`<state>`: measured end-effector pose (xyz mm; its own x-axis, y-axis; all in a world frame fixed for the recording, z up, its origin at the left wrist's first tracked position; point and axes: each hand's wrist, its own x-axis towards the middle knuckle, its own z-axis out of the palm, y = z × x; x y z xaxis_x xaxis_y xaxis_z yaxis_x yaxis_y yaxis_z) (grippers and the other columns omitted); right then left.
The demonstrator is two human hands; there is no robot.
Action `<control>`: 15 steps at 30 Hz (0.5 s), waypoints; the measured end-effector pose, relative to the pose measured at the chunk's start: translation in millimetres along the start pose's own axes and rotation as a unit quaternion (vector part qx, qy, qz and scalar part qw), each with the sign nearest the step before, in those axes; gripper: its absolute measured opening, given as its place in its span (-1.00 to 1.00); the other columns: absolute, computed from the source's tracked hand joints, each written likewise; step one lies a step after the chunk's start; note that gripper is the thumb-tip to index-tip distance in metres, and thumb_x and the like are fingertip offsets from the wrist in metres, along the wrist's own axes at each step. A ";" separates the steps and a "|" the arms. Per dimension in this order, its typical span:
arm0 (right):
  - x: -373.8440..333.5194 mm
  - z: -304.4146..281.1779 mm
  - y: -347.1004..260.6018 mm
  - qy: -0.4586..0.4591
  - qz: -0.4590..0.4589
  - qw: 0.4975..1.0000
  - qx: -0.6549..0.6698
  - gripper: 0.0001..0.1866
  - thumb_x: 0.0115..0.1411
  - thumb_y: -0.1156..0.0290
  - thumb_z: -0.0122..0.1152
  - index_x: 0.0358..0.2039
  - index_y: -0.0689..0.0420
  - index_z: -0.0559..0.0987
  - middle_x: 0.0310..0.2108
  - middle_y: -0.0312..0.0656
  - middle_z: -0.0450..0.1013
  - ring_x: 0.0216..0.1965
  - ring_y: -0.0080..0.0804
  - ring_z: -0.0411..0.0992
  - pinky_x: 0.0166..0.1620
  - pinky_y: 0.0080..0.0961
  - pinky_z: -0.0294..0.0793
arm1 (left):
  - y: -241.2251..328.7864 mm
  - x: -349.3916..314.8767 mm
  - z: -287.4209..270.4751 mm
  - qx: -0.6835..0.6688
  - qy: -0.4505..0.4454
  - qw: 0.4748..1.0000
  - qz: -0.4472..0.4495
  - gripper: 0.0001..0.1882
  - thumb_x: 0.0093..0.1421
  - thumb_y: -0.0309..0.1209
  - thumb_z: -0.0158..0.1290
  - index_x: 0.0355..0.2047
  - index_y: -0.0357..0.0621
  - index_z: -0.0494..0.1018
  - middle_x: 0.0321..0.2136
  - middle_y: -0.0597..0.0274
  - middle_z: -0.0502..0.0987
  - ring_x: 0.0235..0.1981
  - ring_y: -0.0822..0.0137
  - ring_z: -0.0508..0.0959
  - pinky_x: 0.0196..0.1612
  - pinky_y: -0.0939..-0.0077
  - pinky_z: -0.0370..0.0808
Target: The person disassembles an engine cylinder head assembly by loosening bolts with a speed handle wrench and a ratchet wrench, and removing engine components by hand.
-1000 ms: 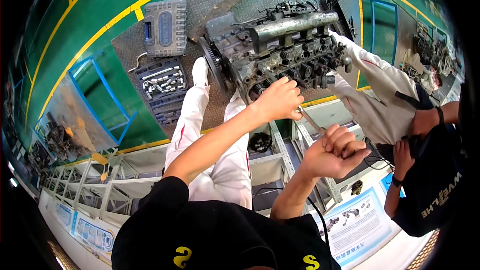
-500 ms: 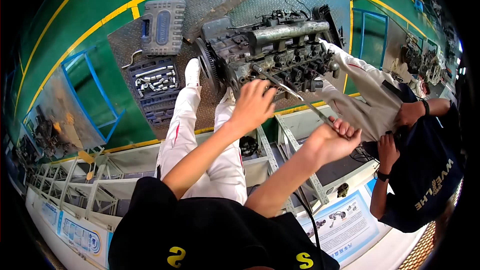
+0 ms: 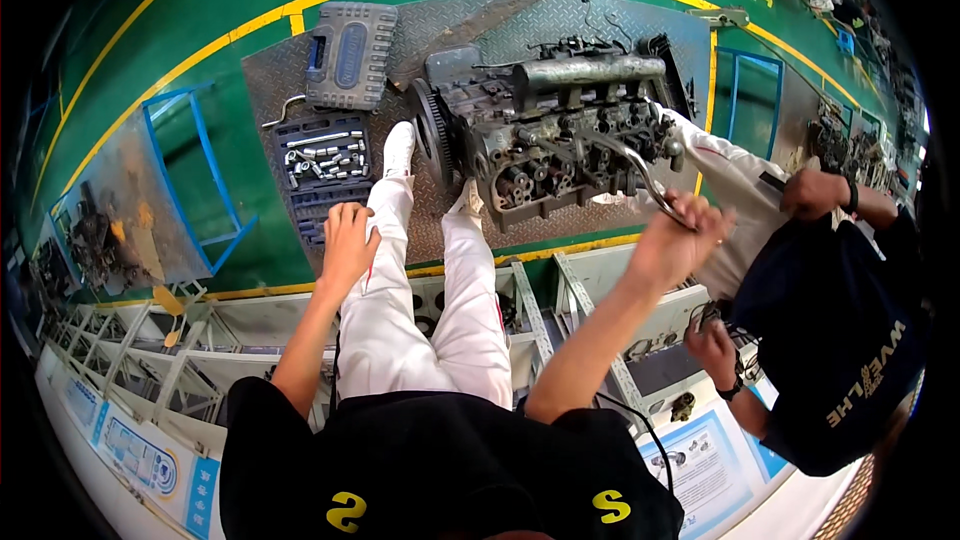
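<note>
An engine (image 3: 570, 130) lies on a metal plate, its valve side turned toward me. My right hand (image 3: 685, 235) is wrapped round the near end of a long bent steel bar tool (image 3: 640, 165). Its far end reaches over the engine's near side; whether it seats on a bolt I cannot tell. My left hand (image 3: 348, 245) holds nothing and hangs beside my left thigh, fingers apart. It is nearest to the open socket set (image 3: 325, 153), where several shiny sockets lie loose.
A closed grey-blue tool case (image 3: 350, 55) lies behind the socket set, with a flat metal bar (image 3: 480, 30) to its right. At right, a co-worker in a dark shirt (image 3: 820, 330) stands close to the engine. Metal racks (image 3: 540, 315) stand near my legs.
My left hand has moved off the engine, left and down toward my thigh. The bar tool's far end has shifted right across the engine, with my right hand still gripping it.
</note>
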<state>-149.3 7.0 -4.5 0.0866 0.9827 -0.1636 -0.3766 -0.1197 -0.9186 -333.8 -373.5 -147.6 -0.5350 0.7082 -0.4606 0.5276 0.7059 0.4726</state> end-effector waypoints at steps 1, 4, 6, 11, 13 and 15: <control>-8.0 22.9 4.4 0.047 0.000 0.997 -0.055 -0.57 0.51 0.11 -0.09 -0.51 0.01 0.23 -0.53 -0.36 0.12 -0.40 -0.47 0.18 -0.15 -0.48 0.29 | -0.2 -2.1 3.8 0.000 -0.001 1.000 0.002 -0.71 0.15 -0.40 0.16 -0.11 -0.20 0.50 -0.05 0.06 0.45 0.13 -0.03 0.32 0.13 0.06 0.30; -32.3 59.0 0.2 0.141 -0.014 0.989 -0.049 -0.55 0.54 0.13 -0.14 -0.52 -0.01 0.17 -0.54 -0.38 0.09 -0.44 -0.51 0.13 -0.23 -0.49 0.25 | 21.0 0.7 6.6 -0.040 -0.015 0.999 0.005 -0.70 0.15 -0.40 0.16 -0.10 -0.20 0.50 -0.05 0.05 0.45 0.12 -0.03 0.33 0.14 0.05 0.31; -38.6 64.4 0.6 0.235 -0.019 0.972 -0.004 -0.54 0.53 0.14 -0.14 -0.56 -0.03 0.13 -0.58 -0.40 0.03 -0.53 -0.54 0.03 -0.38 -0.49 0.13 | 35.6 6.0 15.1 -0.050 -0.009 0.999 0.020 -0.70 0.16 -0.40 0.16 -0.10 -0.21 0.51 -0.05 0.05 0.46 0.12 -0.03 0.34 0.14 0.06 0.31; -31.5 25.0 18.5 0.108 -0.098 0.989 -0.007 -0.54 0.46 0.21 -0.16 -0.62 -0.01 0.09 -0.69 -0.38 -0.08 -0.63 -0.57 -0.13 -0.49 -0.43 -0.03 | 75.9 15.0 25.1 -0.116 -0.008 0.993 0.036 -0.70 0.18 -0.39 0.15 -0.09 -0.22 0.52 -0.05 0.06 0.46 0.12 -0.02 0.34 0.17 0.08 0.31; -9.2 3.2 8.0 -0.326 -0.021 0.945 0.009 -0.56 0.43 0.25 -0.14 -0.63 0.02 0.10 -0.70 -0.35 -0.08 -0.63 -0.54 -0.11 -0.48 -0.40 -0.02 | 86.3 16.9 24.0 -0.125 -0.018 0.992 0.029 -0.69 0.18 -0.40 0.15 -0.08 -0.22 0.52 -0.05 0.06 0.46 0.11 -0.02 0.34 0.18 0.08 0.31; -2.7 4.9 0.1 -0.333 -0.009 0.943 0.005 -0.59 0.40 0.26 -0.12 -0.61 0.05 0.13 -0.65 -0.31 0.00 -0.60 -0.48 -0.04 -0.46 -0.38 0.04 | 95.3 22.3 24.8 -0.152 -0.005 0.987 0.053 -0.71 0.19 -0.41 0.15 -0.09 -0.23 0.51 -0.09 0.05 0.48 0.08 -0.01 0.35 0.19 0.16 0.30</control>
<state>-154.1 5.1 -2.3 -0.5040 0.8556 0.1178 -0.3902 -0.1039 -0.9149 -279.1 -290.1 -131.5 -0.4796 0.7790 -0.4039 0.3562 0.5935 0.7217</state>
